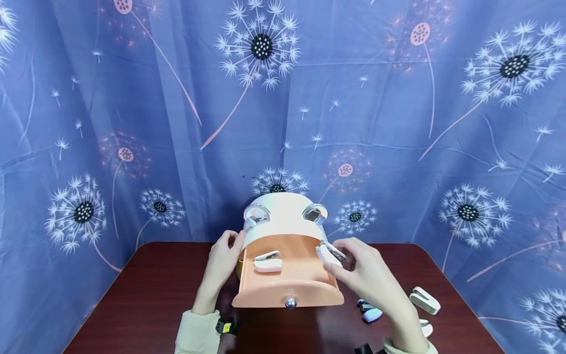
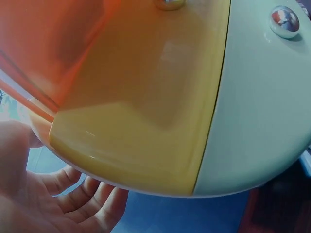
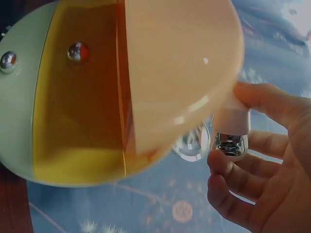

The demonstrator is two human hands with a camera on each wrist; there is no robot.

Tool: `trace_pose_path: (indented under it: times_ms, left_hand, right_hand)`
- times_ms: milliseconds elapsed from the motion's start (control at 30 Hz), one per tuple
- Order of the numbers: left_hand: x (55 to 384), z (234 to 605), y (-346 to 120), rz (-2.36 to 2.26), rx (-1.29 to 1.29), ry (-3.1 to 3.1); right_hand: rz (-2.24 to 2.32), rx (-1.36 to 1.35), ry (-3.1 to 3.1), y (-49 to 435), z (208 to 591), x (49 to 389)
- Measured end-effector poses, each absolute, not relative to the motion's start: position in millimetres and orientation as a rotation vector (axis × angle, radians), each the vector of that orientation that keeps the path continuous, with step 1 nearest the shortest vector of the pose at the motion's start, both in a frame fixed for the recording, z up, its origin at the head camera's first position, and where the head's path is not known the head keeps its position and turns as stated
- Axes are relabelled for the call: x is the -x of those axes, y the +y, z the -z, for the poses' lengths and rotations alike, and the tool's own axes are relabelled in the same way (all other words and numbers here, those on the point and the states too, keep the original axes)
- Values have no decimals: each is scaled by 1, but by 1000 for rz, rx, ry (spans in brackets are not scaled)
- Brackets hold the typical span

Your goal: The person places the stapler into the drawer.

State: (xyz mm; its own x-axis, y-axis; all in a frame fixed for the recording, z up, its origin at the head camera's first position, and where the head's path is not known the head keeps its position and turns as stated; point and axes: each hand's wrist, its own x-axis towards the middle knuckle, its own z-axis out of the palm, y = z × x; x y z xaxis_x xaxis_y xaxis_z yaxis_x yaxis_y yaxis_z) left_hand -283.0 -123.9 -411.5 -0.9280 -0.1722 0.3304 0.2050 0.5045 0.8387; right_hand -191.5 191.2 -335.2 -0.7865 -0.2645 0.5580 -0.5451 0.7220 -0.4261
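Note:
A small drawer cabinet [image 1: 283, 211] with a rounded white top and two silver knob-like eyes stands mid-table. Its peach top drawer [image 1: 265, 294] is pulled out, and a white stapler [image 1: 268, 265] lies inside on the left. My right hand [image 1: 369, 270] pinches a second white stapler [image 1: 329, 254] at the drawer's right edge. That stapler's spring end [image 3: 230, 145] shows between thumb and fingers in the right wrist view. My left hand [image 1: 224, 255] rests against the cabinet's left side, fingers relaxed along the casing; in the left wrist view its fingertips [image 2: 114, 201] meet the rim.
Below the open drawer are a yellow drawer [image 2: 146, 111] and a pale green drawer [image 2: 257, 107]. Right of the cabinet lie a light blue stapler [image 1: 371, 313], a cream stapler [image 1: 425, 300] and a white one [image 1: 425, 328] partly behind my right forearm. A blue dandelion-print curtain [image 1: 353, 98] hangs behind.

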Motion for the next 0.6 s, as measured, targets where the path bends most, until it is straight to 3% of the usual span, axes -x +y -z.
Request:
trace_pose_path:
  times_ms: [600]
  left_hand:
    - [282, 413, -123, 1397, 62, -2355]
  right_hand:
    - [-645, -824, -2699, 143, 327, 229]
